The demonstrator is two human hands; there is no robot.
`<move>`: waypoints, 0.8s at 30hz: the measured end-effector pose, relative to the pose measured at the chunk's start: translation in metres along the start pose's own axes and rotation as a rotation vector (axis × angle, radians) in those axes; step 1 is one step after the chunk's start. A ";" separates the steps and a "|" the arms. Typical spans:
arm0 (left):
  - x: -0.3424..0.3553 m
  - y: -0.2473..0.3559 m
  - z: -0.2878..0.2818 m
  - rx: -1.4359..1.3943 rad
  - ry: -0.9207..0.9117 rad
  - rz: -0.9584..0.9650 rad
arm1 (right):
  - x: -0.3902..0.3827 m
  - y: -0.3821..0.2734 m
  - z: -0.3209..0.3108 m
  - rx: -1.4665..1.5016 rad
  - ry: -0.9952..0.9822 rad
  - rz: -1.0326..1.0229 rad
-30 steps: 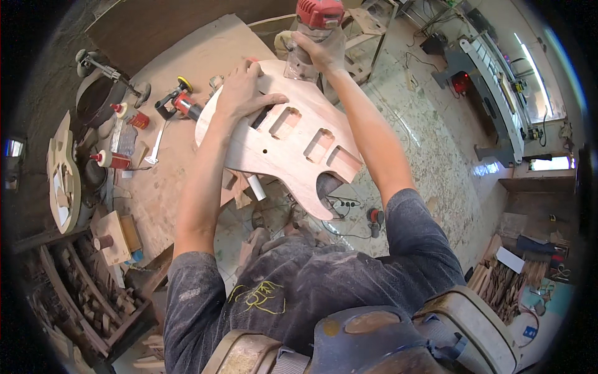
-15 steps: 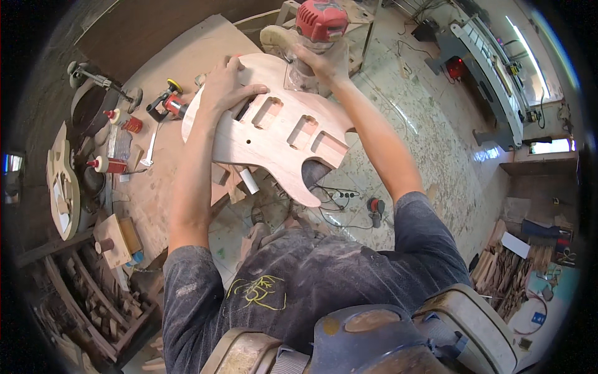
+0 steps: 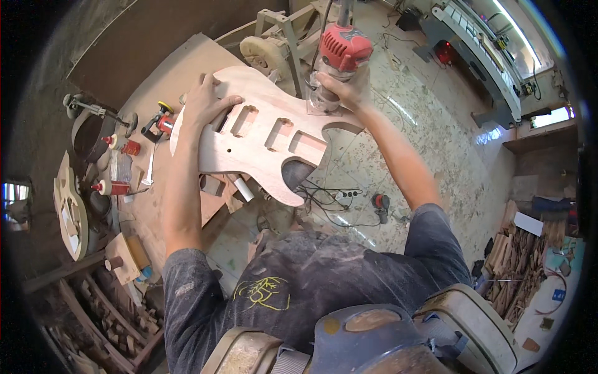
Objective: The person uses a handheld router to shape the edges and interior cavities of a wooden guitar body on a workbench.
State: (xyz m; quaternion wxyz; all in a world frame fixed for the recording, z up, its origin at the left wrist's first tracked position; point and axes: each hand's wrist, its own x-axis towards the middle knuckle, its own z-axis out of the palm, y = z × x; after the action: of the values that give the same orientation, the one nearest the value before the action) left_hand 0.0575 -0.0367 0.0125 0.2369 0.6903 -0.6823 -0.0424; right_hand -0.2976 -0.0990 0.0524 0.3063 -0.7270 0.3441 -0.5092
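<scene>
A pale wooden electric guitar body [image 3: 249, 146] with routed cavities lies on the workbench, its near and right parts jutting past the bench edge. My left hand [image 3: 210, 103] presses down on its left side, thumb stretched toward the cavities and fingers bent over the wood. My right hand [image 3: 344, 89] is closed around the clear lower housing of a red-topped handheld router [image 3: 344, 50]. The router stands upright, its clear base on the body's far right edge, beside one horn. Its bit is hidden.
Left on the bench [image 3: 140, 199] are red glue bottles [image 3: 114, 187], a red-black polisher [image 3: 161, 123] and a white tool. Another guitar body [image 3: 73, 215] leans further left. A red-black sander [image 3: 380, 202] and cables lie below on the dusty floor; wood offcuts [image 3: 514, 268] are piled right.
My right hand has moved the router rightward along the body's far edge, toward the horn. The view has shifted slightly. My left hand keeps its place on the guitar body.
</scene>
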 end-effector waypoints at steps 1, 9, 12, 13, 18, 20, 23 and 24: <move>-0.001 -0.001 0.000 0.003 -0.004 -0.015 | -0.003 0.001 -0.006 0.004 -0.012 0.049; 0.000 0.000 -0.001 0.017 -0.022 -0.006 | -0.026 0.000 -0.058 -0.067 0.045 -0.015; -0.001 0.002 -0.001 0.007 -0.018 -0.012 | -0.045 -0.005 -0.079 -0.048 0.100 -0.009; 0.002 0.002 -0.001 0.024 -0.030 -0.011 | -0.054 0.005 -0.093 -0.045 0.057 0.056; -0.011 0.004 0.002 0.053 -0.045 0.000 | -0.106 0.006 -0.130 0.257 0.206 0.045; -0.023 0.012 0.003 0.098 0.079 0.051 | -0.135 0.002 -0.147 0.368 0.323 0.079; -0.048 0.066 -0.007 0.030 0.029 -0.030 | -0.183 0.004 -0.161 0.423 0.554 0.130; -0.061 0.088 -0.007 -0.046 0.005 -0.139 | -0.203 0.015 -0.166 0.418 0.571 0.137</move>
State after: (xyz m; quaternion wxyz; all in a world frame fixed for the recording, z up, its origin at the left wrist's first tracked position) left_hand -0.0244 0.0281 0.0365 0.2509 0.7306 -0.6309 -0.0724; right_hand -0.5082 0.0420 -0.0181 0.3734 -0.4523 0.3521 -0.7294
